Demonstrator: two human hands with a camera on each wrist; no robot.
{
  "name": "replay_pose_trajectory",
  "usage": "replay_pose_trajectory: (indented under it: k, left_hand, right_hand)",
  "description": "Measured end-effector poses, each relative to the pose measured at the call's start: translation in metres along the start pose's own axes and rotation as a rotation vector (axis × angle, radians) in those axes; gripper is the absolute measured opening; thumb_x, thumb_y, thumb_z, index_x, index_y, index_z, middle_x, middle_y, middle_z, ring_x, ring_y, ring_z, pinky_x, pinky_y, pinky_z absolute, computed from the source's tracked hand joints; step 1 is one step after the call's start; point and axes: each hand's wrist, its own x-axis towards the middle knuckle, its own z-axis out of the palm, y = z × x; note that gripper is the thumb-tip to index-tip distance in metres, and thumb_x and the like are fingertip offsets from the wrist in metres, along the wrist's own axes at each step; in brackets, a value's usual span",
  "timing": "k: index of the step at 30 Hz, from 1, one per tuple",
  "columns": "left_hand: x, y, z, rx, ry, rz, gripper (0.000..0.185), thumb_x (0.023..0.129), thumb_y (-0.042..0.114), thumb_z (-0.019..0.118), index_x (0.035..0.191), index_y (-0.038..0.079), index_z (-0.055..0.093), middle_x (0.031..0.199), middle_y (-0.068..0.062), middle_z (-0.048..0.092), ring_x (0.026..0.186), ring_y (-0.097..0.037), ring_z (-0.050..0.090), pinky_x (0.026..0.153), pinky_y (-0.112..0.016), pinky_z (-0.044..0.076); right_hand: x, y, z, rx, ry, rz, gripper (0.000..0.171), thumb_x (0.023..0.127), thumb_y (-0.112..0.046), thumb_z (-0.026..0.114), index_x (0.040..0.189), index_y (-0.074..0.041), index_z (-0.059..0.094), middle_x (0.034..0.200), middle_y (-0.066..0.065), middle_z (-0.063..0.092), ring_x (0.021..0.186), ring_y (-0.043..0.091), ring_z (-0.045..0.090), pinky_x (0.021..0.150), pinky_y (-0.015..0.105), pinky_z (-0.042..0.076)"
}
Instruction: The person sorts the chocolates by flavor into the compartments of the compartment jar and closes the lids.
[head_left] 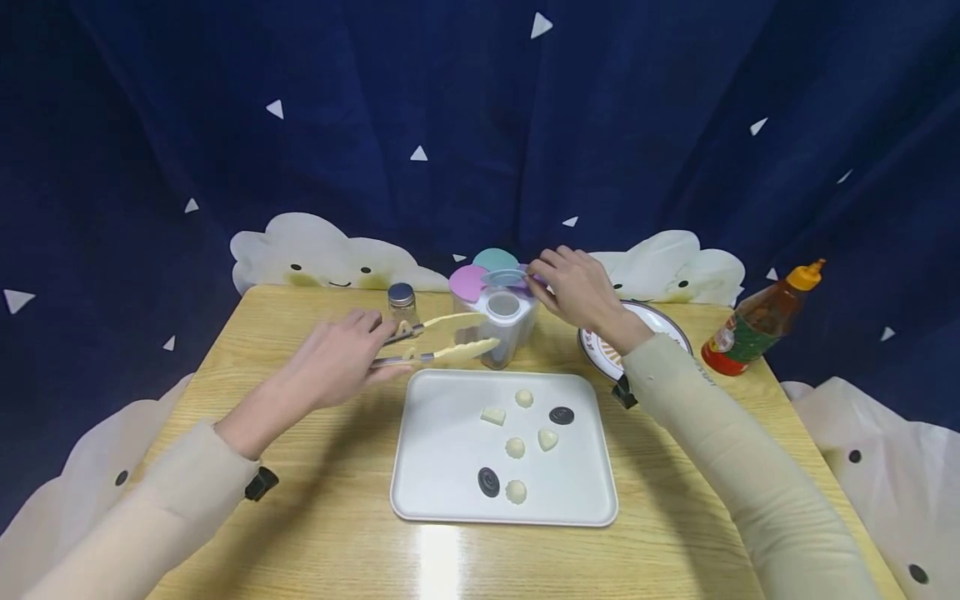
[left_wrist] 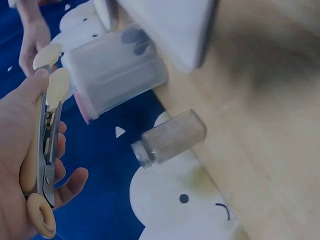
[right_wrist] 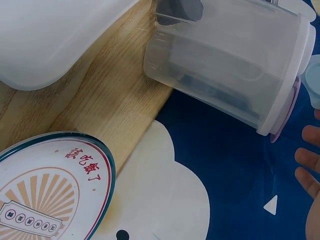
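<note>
Head view: left hand (head_left: 337, 362) grips tongs (head_left: 442, 337), right hand (head_left: 577, 292) pinches canister (head_left: 504, 329) flap (head_left: 506, 277); a careless nudge could tip it.

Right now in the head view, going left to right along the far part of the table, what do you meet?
Left hand gripping the tongs → small glass jar → clear container with coloured flip lids, the right hand at one lid → round plate → sauce bottle.
</note>
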Motion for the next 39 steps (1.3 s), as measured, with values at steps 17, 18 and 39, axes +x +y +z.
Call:
replay_pose_trajectory:
  k: [17, 18, 39]
  left_hand:
    - [-0.067, 0.028, 0.036, -0.074, 0.012, 0.258, 0.051, 0.089, 0.059, 0.077, 0.110, 0.014, 0.069, 0.093, 0.001, 0.064, 0.075, -0.008, 0.054, 0.055, -0.021, 0.044]
    - [-0.068, 0.030, 0.038, -0.078, 0.008, 0.267, 0.050, 0.089, 0.059, 0.077, 0.109, 0.014, 0.068, 0.092, 0.003, 0.063, 0.074, -0.007, 0.052, 0.055, -0.020, 0.043]
    - [-0.091, 0.046, 0.073, -0.140, -0.139, 0.261, 0.050, 0.095, 0.065, 0.067, 0.116, 0.019, 0.069, 0.090, 0.009, 0.058, 0.074, -0.002, 0.042, 0.056, -0.018, 0.035]
  right_hand:
    - [-0.001, 0.001, 0.002, 0.008, 0.018, -0.005, 0.019, 0.102, -0.028, 0.065, 0.107, -0.012, 0.075, 0.098, 0.007, 0.073, 0.086, 0.030, 0.063, 0.074, 0.043, 0.052]
    - [-0.001, 0.001, 0.002, 0.009, 0.019, -0.005, 0.019, 0.102, -0.028, 0.065, 0.107, -0.012, 0.075, 0.098, 0.007, 0.073, 0.086, 0.030, 0.063, 0.074, 0.043, 0.052]
    - [-0.001, -0.001, 0.002, 0.002, 0.040, -0.018, 0.019, 0.103, -0.029, 0.065, 0.105, -0.012, 0.074, 0.096, 0.006, 0.073, 0.084, 0.030, 0.062, 0.071, 0.042, 0.051]
